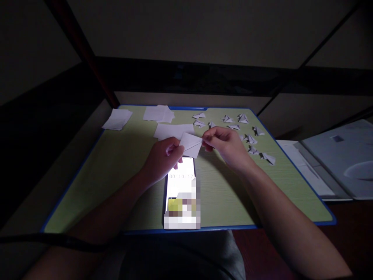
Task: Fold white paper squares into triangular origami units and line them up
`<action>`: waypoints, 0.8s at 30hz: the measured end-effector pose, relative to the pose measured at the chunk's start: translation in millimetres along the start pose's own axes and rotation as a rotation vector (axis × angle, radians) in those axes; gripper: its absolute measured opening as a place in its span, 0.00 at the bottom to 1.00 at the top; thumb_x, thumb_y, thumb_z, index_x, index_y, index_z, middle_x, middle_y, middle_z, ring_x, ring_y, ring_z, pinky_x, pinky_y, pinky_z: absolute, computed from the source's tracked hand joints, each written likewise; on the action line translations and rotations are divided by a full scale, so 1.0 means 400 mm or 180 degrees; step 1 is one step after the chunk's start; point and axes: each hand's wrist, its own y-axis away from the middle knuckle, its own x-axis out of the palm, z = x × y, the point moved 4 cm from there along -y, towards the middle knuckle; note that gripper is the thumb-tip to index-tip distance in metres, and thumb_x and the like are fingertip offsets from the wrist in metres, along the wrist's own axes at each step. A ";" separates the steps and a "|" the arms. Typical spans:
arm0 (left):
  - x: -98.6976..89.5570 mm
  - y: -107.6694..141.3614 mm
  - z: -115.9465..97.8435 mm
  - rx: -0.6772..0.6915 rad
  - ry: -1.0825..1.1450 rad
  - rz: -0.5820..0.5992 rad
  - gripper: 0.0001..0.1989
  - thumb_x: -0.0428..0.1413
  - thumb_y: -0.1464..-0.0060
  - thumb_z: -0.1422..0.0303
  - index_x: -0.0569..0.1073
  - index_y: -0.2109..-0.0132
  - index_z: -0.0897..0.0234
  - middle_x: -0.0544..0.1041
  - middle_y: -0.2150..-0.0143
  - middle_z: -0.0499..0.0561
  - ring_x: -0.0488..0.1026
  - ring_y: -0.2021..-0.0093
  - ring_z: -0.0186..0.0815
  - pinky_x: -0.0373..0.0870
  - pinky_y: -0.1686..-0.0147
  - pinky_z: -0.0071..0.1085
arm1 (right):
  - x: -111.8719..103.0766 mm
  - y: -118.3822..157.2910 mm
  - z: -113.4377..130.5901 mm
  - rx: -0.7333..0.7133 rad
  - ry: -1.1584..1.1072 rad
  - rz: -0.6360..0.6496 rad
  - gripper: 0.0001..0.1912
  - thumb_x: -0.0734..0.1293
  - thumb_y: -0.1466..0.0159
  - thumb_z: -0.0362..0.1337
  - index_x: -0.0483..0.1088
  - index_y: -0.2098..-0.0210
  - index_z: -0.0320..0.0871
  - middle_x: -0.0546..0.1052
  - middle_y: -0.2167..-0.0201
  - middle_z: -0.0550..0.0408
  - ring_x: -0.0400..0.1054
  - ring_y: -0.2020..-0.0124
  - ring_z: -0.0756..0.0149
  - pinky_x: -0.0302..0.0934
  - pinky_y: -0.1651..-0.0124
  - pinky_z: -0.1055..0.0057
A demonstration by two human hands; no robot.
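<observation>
A small square of white paper [190, 144] with a crease or folded edge running across it is held up above the table. My left hand [166, 155] pinches its left corner between thumb and fingers. At the right corner, the fingertips of my right hand [224, 144] grip the same paper. Just below the paper lies a lit phone [180, 186] whose screen reads 00:10:17; its lower part is pixelated. Behind my hands, white sheets [171, 131] rest on the green tabletop [233, 194].
Two stacks of white paper, one at the far left corner [117, 118] and one at the back [159, 113], lie on the table. Several small folded paper pieces [250, 139] are scattered at the back right. A pale box-like object [344, 155] stands beyond the right edge.
</observation>
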 end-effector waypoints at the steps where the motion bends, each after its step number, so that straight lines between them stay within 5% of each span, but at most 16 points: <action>1: 0.000 0.000 0.001 -0.0004 -0.0001 0.0004 0.11 0.51 0.45 0.71 0.64 0.75 0.62 0.71 0.82 0.45 0.67 0.85 0.27 0.64 0.83 0.24 | 0.000 0.000 0.001 -0.0008 -0.0005 0.0025 0.03 0.69 0.50 0.35 0.72 0.77 0.41 0.73 0.80 0.58 0.63 0.78 0.72 0.56 0.73 0.71; 12: -0.003 0.002 -0.001 0.0030 0.0029 -0.0003 0.11 0.52 0.45 0.71 0.65 0.75 0.63 0.72 0.81 0.45 0.68 0.84 0.26 0.65 0.83 0.22 | -0.005 -0.002 0.008 -0.0011 0.0045 0.0253 0.06 0.67 0.47 0.35 0.75 0.70 0.40 0.73 0.78 0.57 0.64 0.77 0.71 0.58 0.72 0.70; 24: -0.002 0.005 -0.005 0.0081 0.0027 0.0024 0.11 0.52 0.45 0.72 0.65 0.75 0.63 0.72 0.82 0.45 0.68 0.84 0.25 0.64 0.83 0.22 | -0.002 0.000 0.004 -0.0053 0.0188 0.0256 0.03 0.68 0.47 0.34 0.72 0.77 0.41 0.74 0.80 0.57 0.64 0.78 0.71 0.58 0.71 0.70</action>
